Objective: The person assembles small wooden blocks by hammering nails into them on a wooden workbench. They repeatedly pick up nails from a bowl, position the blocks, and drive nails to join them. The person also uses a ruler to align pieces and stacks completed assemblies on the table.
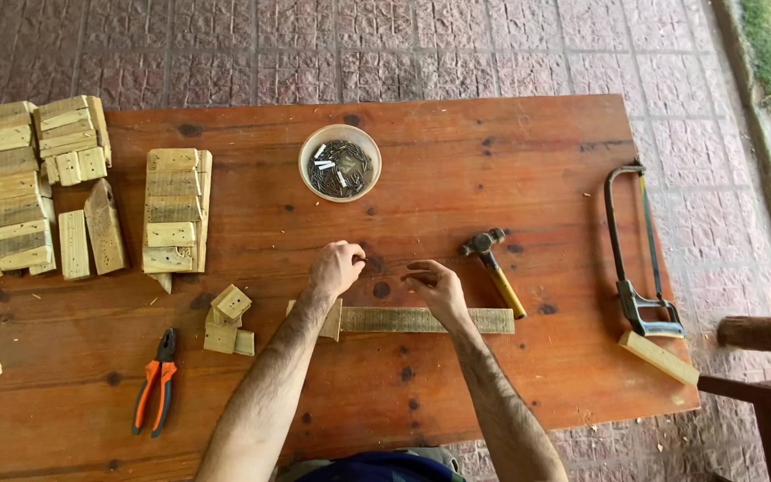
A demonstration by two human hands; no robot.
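My left hand (335,268) hovers over the wooden table (493,152), fingers curled with the tips pinched together; anything between them is too small to see. My right hand (437,286) is beside it, fingers loosely bent and apart, holding nothing I can make out. Both hands sit just above a long wooden slat (403,319) lying crosswise, with a short wooden block (334,323) at its left end under my left wrist. A hammer (494,259) with a yellow handle lies to the right of my right hand.
A white bowl of nails (340,162) stands behind the hands. Stacks of cut wooden blocks (174,210) fill the back left, small blocks (227,319) and orange pliers (155,382) lie front left. A hacksaw (637,254) and wood offcut (659,357) lie at right.
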